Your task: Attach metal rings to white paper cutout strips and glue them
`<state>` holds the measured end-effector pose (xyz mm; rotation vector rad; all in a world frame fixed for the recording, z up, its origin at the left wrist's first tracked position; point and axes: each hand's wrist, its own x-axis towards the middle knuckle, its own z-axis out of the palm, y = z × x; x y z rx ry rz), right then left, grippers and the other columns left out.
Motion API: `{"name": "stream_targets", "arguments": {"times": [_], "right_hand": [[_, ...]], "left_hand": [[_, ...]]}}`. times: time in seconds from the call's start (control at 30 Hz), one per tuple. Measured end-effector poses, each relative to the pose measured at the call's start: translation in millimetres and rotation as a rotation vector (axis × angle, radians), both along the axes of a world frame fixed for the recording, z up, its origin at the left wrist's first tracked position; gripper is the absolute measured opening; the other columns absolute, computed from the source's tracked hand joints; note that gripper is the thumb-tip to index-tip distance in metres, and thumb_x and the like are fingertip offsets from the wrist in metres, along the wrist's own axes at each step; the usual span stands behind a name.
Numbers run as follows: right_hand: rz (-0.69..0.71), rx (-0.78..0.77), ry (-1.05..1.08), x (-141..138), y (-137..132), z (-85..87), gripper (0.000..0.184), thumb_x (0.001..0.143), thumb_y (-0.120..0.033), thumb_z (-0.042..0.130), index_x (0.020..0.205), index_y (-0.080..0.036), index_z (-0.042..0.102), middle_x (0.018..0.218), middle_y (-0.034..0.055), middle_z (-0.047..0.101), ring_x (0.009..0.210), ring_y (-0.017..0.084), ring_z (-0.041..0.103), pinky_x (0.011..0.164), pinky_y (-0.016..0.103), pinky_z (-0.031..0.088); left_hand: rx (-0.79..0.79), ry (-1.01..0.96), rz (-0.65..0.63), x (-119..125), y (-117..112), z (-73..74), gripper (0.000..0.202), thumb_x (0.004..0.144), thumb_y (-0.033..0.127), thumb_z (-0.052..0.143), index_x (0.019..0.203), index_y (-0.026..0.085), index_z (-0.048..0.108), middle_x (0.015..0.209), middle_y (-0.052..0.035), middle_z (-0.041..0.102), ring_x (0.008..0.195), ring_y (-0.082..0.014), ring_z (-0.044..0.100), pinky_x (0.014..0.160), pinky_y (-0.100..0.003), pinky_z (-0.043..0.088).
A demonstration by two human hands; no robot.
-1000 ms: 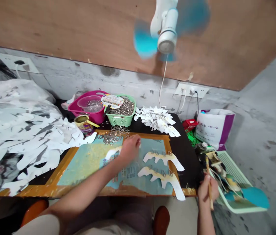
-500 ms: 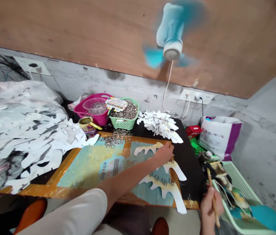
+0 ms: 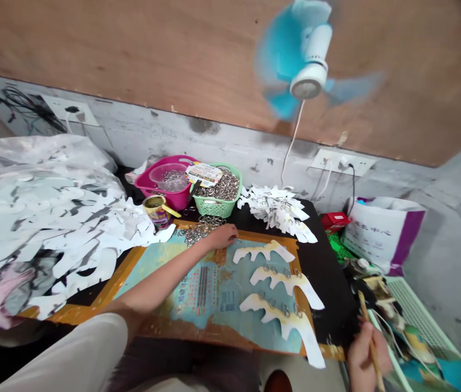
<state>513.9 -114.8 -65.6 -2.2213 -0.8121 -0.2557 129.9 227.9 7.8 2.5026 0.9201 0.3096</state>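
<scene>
My left hand [image 3: 225,236] is at the back edge of the board, beside a loose pile of small metal rings [image 3: 197,233]. Its fingers are bent together, and the tips meet a single metal ring [image 3: 237,240]. On the right half of the board lie three white cut-out strips with scalloped edges: a back strip [image 3: 263,252], a middle strip [image 3: 289,282] and a front strip [image 3: 283,316]. Yellowish smears mark them, and rings lie along the middle and front ones. Low at the right, my right hand [image 3: 367,351] grips a thin wooden stick [image 3: 373,354], like a brush handle.
A pink basket [image 3: 142,182] and a green basket [image 3: 214,207] of rings stand behind, near an open tin [image 3: 157,212]. White cut-outs heap at left [image 3: 71,218] and back right [image 3: 275,209]. A fan [image 3: 309,76] spins above. A pale green crate [image 3: 413,305] stands at right.
My left hand has moved left from the back strip to the rings, uncovering the back and middle strips. My right hand still holds the stick. The whole view has shifted slightly.
</scene>
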Motion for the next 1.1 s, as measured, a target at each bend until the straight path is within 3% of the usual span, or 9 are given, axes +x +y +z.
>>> {"name": "stream_targets", "arguments": {"times": [0.13,0.27,0.37,0.5,0.73,1.1], "right_hand": [[-0.086,-0.009,-0.027,-7.7,3.4,6.7,0.055,0.096,-0.051,0.033,0.105,-0.013,0.073,0.073,0.009,0.062,0.069,0.025,0.056,0.064,0.035,0.039],[-0.017,0.124,-0.219,-17.9,9.5,16.6,0.053,0.097,-0.048,0.034,0.104,-0.012,0.072,0.088,0.0142,0.066,0.085,0.029,0.06,0.073,0.037,0.044],[0.022,0.219,-0.34,-21.9,13.0,20.1,0.049,0.097,-0.046,0.04,0.106,-0.009,0.07,0.103,0.0182,0.064,0.097,0.03,0.06,0.083,0.039,0.045],[-0.001,0.25,-0.352,-20.0,13.4,18.1,0.051,0.098,-0.048,0.038,0.111,-0.008,0.068,0.101,0.0187,0.064,0.099,0.031,0.059,0.087,0.04,0.046],[-0.049,0.188,-0.28,-18.1,11.6,18.3,0.05,0.098,-0.047,0.035,0.106,-0.01,0.068,0.099,0.0187,0.067,0.099,0.03,0.059,0.088,0.04,0.045],[-0.065,0.155,-0.241,-21.4,13.1,26.1,0.056,0.096,-0.052,0.03,0.1,-0.012,0.068,0.089,0.0178,0.066,0.089,0.032,0.059,0.078,0.041,0.044]], "left_hand": [[-0.07,-0.065,-0.021,14.9,2.2,-2.3,0.009,0.083,0.018,0.068,0.09,0.013,0.07,0.089,-0.0056,0.071,0.085,-0.0184,0.065,0.081,-0.031,0.05],[-0.175,-0.133,-0.061,59.6,7.2,-0.5,0.019,0.084,0.023,0.068,0.098,0.012,0.073,0.087,-0.005,0.075,0.08,-0.0174,0.068,0.074,-0.024,0.05],[-0.243,-0.149,-0.125,98.1,9.8,-1.0,0.022,0.088,0.03,0.068,0.101,0.012,0.071,0.094,-0.0045,0.074,0.086,-0.0184,0.069,0.078,-0.03,0.054],[-0.266,-0.121,-0.164,128.7,12.2,-4.1,0.027,0.094,0.035,0.061,0.11,0.014,0.064,0.11,-0.0066,0.066,0.094,-0.0195,0.066,0.082,-0.038,0.057],[-0.161,-0.059,-0.156,133.2,12.1,-6.9,0.031,0.096,0.035,0.059,0.121,0.017,0.059,0.123,-0.0093,0.06,0.104,-0.0219,0.063,0.088,-0.042,0.055],[-0.002,0.036,-0.131,130.0,-6.5,-0.5,0.029,0.095,0.034,0.06,0.118,0.015,0.06,0.118,-0.0088,0.063,0.102,-0.0211,0.064,0.088,-0.042,0.055]]}}
